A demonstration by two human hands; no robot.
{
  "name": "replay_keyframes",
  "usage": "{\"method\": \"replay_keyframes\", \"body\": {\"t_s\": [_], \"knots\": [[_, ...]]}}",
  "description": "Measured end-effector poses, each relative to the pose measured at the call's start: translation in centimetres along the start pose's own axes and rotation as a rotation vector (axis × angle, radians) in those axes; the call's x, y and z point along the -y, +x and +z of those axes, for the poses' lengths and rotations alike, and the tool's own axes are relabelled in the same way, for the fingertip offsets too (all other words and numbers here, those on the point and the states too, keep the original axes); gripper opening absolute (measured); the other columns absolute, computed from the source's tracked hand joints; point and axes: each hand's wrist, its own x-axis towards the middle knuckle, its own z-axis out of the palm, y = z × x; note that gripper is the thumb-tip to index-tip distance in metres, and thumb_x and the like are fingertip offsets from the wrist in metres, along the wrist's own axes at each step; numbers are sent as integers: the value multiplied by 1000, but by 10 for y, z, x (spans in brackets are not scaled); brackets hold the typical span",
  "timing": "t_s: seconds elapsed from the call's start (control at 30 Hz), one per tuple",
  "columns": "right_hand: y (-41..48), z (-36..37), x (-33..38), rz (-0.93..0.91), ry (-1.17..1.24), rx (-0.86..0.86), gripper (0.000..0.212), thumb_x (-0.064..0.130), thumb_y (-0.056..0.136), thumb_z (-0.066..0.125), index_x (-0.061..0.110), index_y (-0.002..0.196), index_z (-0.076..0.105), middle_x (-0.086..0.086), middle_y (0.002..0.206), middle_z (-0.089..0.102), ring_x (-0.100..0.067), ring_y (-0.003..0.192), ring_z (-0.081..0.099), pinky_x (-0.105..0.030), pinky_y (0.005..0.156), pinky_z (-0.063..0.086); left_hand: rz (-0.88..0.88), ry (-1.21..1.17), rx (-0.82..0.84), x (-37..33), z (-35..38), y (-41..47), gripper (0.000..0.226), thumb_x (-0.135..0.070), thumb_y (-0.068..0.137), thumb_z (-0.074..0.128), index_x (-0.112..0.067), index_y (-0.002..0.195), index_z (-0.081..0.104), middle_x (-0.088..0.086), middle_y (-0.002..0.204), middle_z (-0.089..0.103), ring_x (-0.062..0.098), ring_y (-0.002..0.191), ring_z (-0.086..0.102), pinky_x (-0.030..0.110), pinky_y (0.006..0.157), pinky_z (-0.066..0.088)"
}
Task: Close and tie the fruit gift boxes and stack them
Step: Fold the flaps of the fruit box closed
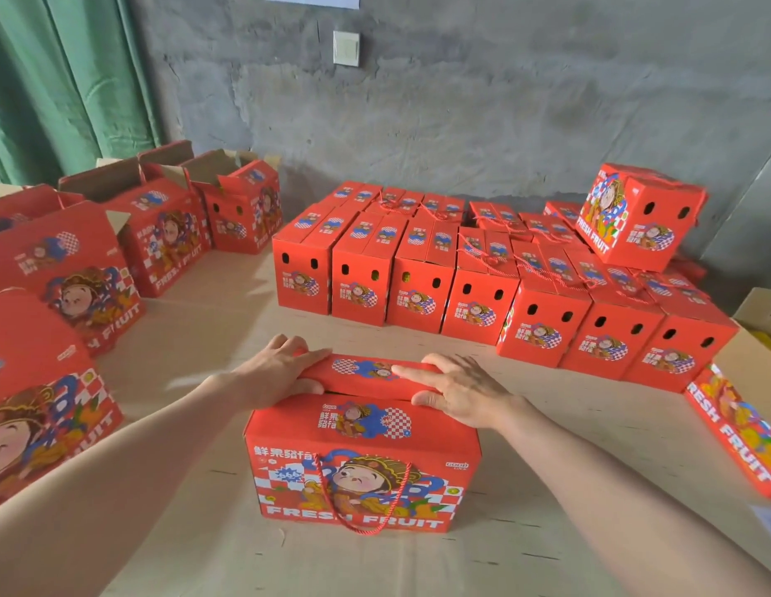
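The gift box (362, 480) stands in the middle of the tabletop (194, 321), close in front of the person, with its printed front facing them. Its rope handle (363, 532) hangs loose down that face. The near flap (362, 420) lies flat. The far flap (366, 371) sits a little proud of it, its front edge not quite down. The left hand (274, 374) lies on the flap's left end and the right hand (461, 396) on its right end. Both are flat, fingers straight and thumbs along the near edge, pressing rather than gripping.

There is bare surface on every side of the box: a wide strip behind it, and clear room to left and right.

Beyond that strip a front row of closed boxes (360, 290) runs seven across, end faces toward the person. More are packed behind, too crowded to count. One tilted box (646, 221) rests on top at the far right.

Along the left edge stand at least four open boxes (164, 239), flaps up. At the right edge one box lies on its side (737, 433), beside a brown carton (750, 359).
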Motion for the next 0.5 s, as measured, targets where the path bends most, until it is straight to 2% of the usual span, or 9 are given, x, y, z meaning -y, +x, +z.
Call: {"method": "replay_keyframes", "body": {"t_s": [0.13,0.23,0.37,0.5], "knots": [[2,0,-1,-12,-42,55,49,66,91,10,62,134,-13,-5,151,23,-28,135,26,-45,110,20,-30,-68,64,-1,1,-3,68,-63,91,34,-42,149,7,-2,144,21,20,136,13,40,111,27],[3,2,-3,-6,-55,99,51,56,99,16,56,142,-11,-4,160,3,-28,145,9,-49,115,8,-50,-83,104,0,4,-4,67,-67,90,29,-47,148,1,-7,146,15,18,140,7,42,111,28],[-4,12,4,-8,4,96,53,63,95,11,55,135,-23,1,155,-28,-21,143,-24,-45,115,-16,-113,-118,85,-5,13,-5,62,-65,92,19,-46,147,-2,-9,149,9,17,142,1,46,114,20],[-6,25,7,-31,58,21,55,67,88,6,56,136,-19,10,153,-29,-15,140,-29,-41,113,-19,-131,-49,29,-6,24,-2,59,-62,94,12,-46,146,-11,-7,159,-7,16,146,-10,46,118,1]]}}
